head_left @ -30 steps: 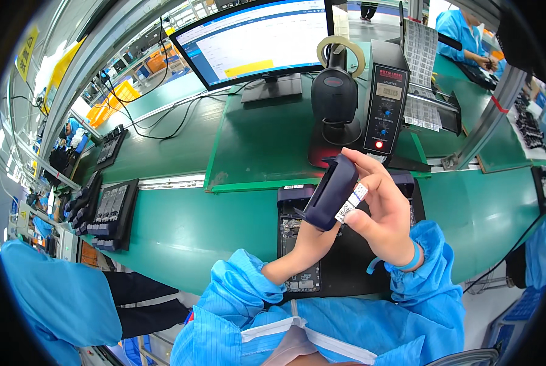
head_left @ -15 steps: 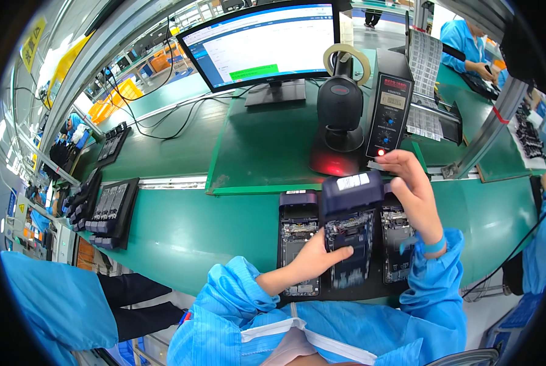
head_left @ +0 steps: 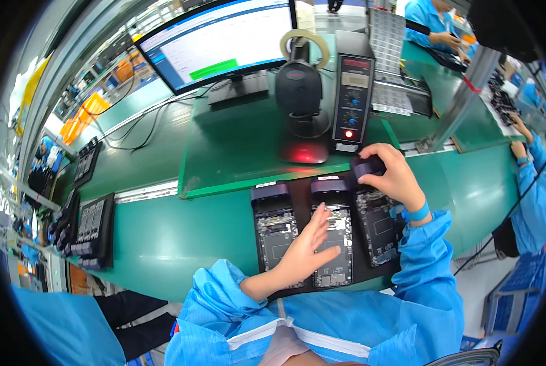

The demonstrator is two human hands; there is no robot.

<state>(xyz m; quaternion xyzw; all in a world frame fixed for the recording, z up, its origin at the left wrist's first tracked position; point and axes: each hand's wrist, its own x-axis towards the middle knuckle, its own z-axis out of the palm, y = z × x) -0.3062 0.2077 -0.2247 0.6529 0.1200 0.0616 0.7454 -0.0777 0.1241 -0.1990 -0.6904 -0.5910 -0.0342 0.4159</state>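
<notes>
Three dark handheld devices with bare circuit boards and thick purple-black top ends lie side by side on a black tray [head_left: 302,210]. My left hand [head_left: 308,249] is open, its fingers stretched out over the gap between the left device [head_left: 274,227] and the middle device [head_left: 341,259]. It holds nothing. At the right device [head_left: 378,227], my right hand [head_left: 390,174] has thumb and fingers closed around the thick top end. That device lies slightly tilted against the others, and my fingers cover part of its top.
Behind the tray stand a black scanner [head_left: 298,88] on a red-lit base, a black control box [head_left: 352,91] with knobs and a monitor [head_left: 218,43]. A label roll strip [head_left: 387,55] hangs at the back right. Another tray of devices [head_left: 96,229] lies left; co-workers sit both sides.
The device my left hand held up is down in the tray's middle place, and that hand has opened. My right hand has moved onto the right device's top end. The whole view has shifted.
</notes>
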